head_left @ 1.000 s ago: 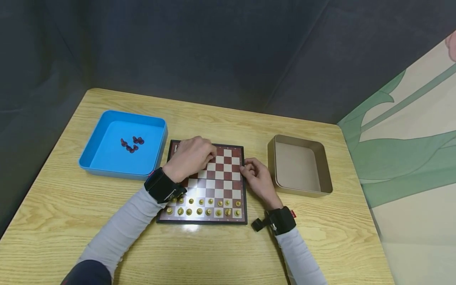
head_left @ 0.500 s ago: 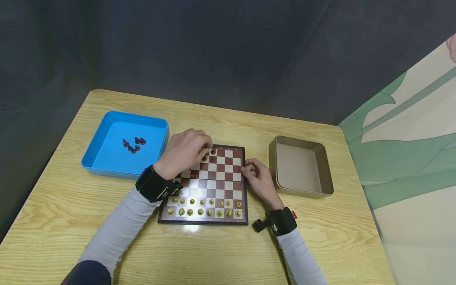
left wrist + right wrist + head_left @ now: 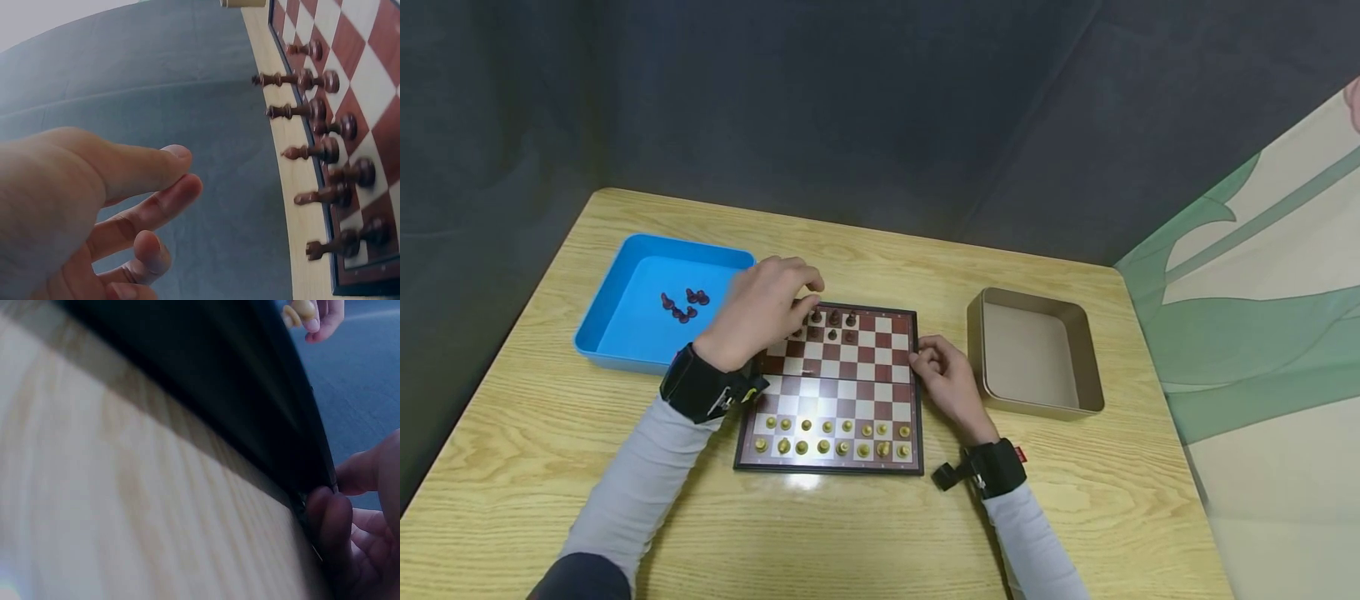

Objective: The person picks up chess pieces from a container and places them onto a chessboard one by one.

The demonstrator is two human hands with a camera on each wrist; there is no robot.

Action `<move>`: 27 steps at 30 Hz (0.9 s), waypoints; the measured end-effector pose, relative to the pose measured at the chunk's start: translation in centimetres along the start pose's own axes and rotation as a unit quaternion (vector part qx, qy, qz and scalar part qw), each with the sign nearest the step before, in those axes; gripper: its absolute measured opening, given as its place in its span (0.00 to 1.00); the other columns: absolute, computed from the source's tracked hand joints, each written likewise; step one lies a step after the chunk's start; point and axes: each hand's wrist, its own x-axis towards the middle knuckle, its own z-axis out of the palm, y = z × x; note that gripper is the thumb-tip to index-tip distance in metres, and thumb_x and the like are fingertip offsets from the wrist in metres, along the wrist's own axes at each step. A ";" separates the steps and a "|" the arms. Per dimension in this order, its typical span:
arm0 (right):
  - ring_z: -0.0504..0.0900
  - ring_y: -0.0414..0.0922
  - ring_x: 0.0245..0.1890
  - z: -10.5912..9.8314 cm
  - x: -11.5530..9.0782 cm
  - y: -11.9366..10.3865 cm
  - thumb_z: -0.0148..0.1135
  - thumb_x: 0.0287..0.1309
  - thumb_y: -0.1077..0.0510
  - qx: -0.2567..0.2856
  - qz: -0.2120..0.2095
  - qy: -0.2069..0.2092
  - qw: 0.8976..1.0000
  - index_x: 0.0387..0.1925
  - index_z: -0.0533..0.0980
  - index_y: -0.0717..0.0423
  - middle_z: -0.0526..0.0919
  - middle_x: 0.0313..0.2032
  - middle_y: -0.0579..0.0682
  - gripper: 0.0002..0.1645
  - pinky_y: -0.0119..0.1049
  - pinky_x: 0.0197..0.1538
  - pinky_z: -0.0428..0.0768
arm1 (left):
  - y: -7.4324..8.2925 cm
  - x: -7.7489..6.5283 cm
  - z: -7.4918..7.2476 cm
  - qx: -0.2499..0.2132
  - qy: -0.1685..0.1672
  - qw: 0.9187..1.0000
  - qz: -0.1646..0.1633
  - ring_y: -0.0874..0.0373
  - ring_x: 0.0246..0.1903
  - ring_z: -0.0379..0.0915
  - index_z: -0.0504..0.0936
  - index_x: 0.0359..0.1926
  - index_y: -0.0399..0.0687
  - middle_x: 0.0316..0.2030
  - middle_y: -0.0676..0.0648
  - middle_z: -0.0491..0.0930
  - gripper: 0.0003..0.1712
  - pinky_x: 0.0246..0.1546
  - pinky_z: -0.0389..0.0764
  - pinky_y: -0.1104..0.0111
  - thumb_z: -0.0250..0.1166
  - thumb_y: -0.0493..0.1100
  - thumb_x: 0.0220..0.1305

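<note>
My left hand (image 3: 758,310) hovers over the far left corner of a chessboard (image 3: 872,390), holding nothing. In the left wrist view, its thumb and index fingertip nearly meet beside two rows of dark chess pieces, among them a rook (image 3: 331,245) at the corner and a bishop (image 3: 310,151). Some of those are hidden behind the hand in the head view. Two rows of gold chess pieces (image 3: 823,447) stand along the near side. At the board's right edge, my right hand (image 3: 951,385) grips the rim, thumb (image 3: 359,472) on one side and fingers on the other.
To the left stands a blue tray (image 3: 625,362) with several dark chess pieces (image 3: 684,314) lying in it. A tan tin (image 3: 1037,407) sits right of the board, close to my right hand. Dark cloth (image 3: 880,117) hangs behind the wooden table (image 3: 820,533).
My left hand has moved left and back from over the board's far rows, uncovering several dark pieces that stand there. The right hand stays at the board's edge.
</note>
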 end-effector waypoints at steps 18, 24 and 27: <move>0.69 0.42 0.21 0.1 0.4 2.0 0.57 0.53 0.54 -0.009 0.001 0.007 1.000 0.42 0.70 0.58 0.72 0.24 0.52 0.16 0.30 0.24 0.69 | -2.2 -1.4 -1.5 -0.001 0.008 0.999 -0.043 0.61 0.26 0.64 0.78 0.36 0.57 0.35 0.55 0.74 0.07 0.16 0.64 0.68 0.59 0.48 0.55; 0.69 0.43 0.22 -0.1 0.2 0.9 0.56 0.54 0.59 0.003 0.003 -0.006 1.000 0.42 0.70 0.63 0.73 0.25 0.56 0.15 0.29 0.24 0.68 | -3.0 -1.8 -1.9 0.004 0.001 0.998 -0.057 0.59 0.29 0.66 0.78 0.36 0.56 0.37 0.54 0.75 0.07 0.16 0.66 0.67 0.59 0.47 0.56; 0.69 0.43 0.21 -0.1 0.0 0.0 0.56 0.54 0.62 0.010 0.000 -0.007 1.000 0.42 0.69 0.66 0.73 0.25 0.59 0.15 0.28 0.23 0.67 | -3.5 -2.0 -2.2 0.001 0.006 0.998 -0.063 0.59 0.29 0.68 0.79 0.36 0.56 0.37 0.54 0.75 0.07 0.14 0.67 0.68 0.59 0.47 0.56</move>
